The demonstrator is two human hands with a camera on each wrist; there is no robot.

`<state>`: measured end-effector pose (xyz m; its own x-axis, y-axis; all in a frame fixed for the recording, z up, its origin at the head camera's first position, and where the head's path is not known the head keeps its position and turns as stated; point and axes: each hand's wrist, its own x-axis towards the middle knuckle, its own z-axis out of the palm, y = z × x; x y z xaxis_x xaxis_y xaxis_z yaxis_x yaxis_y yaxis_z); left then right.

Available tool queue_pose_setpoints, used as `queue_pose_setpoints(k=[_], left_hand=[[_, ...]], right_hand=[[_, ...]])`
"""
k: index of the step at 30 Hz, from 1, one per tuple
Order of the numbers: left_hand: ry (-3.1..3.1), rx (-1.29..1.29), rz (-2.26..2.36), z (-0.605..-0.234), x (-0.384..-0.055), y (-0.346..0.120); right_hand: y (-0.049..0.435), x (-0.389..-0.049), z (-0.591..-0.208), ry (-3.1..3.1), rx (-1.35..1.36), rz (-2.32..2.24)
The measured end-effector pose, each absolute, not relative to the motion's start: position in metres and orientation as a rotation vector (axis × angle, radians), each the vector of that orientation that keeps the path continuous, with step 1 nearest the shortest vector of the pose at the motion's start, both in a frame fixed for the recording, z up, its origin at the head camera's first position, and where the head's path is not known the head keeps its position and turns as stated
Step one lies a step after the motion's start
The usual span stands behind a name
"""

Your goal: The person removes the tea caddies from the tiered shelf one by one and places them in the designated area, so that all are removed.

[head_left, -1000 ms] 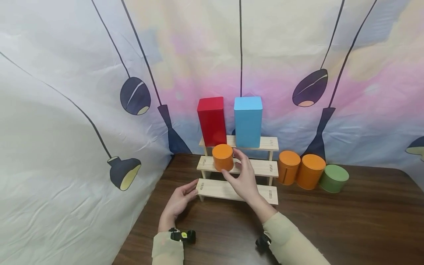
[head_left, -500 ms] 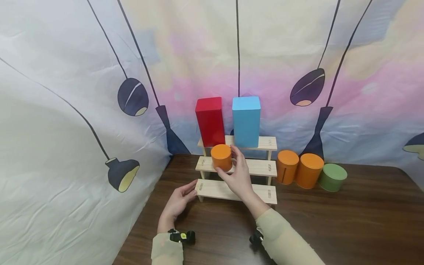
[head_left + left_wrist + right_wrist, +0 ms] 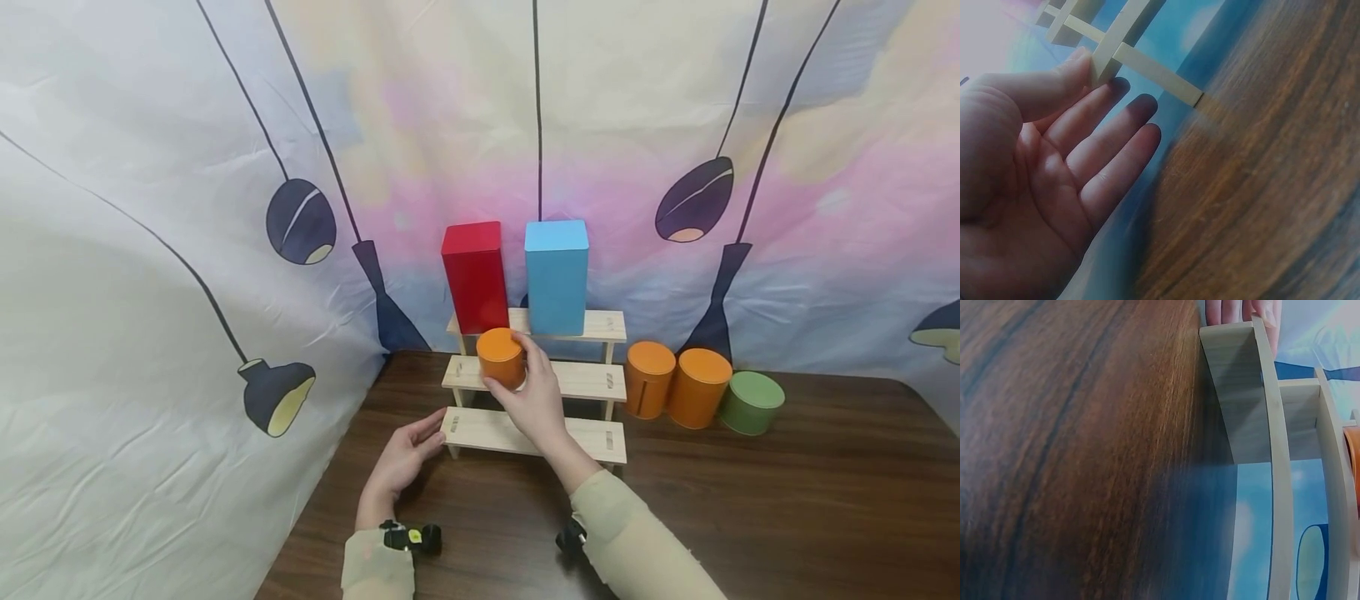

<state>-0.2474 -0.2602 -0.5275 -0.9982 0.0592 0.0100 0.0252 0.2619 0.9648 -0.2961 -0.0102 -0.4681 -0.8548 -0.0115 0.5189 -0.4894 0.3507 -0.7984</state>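
Note:
A pale wooden three-step display stand stands on the table. My right hand grips a short round orange tin at the left part of the middle step, thumb at the front and fingers round its right side. In the right wrist view only a sliver of the orange tin shows, and the right hand is out of frame. My left hand holds the left end of the bottom step between thumb and index finger. The left wrist view shows the left hand's other fingers extended below the plank.
On the top step stand a tall red box and a tall blue box. Right of the stand are two orange tins and a green tin. A printed cloth hangs behind the dark wooden table.
My right hand and the orange tin stay at the middle step, with the fingers closing further over the tin's right side. The head view has shifted slightly. The left hand keeps its place.

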Motion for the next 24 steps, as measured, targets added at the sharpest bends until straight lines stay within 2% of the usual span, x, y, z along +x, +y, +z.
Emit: queue_pose_setpoints(k=[24], left_hand=[[2.453,0.083,1.898,-0.5287,-0.2461,-0.2602]], right_hand=[[-0.0089,-0.2922,-0.4681,-2.298,0.425,1.368]])
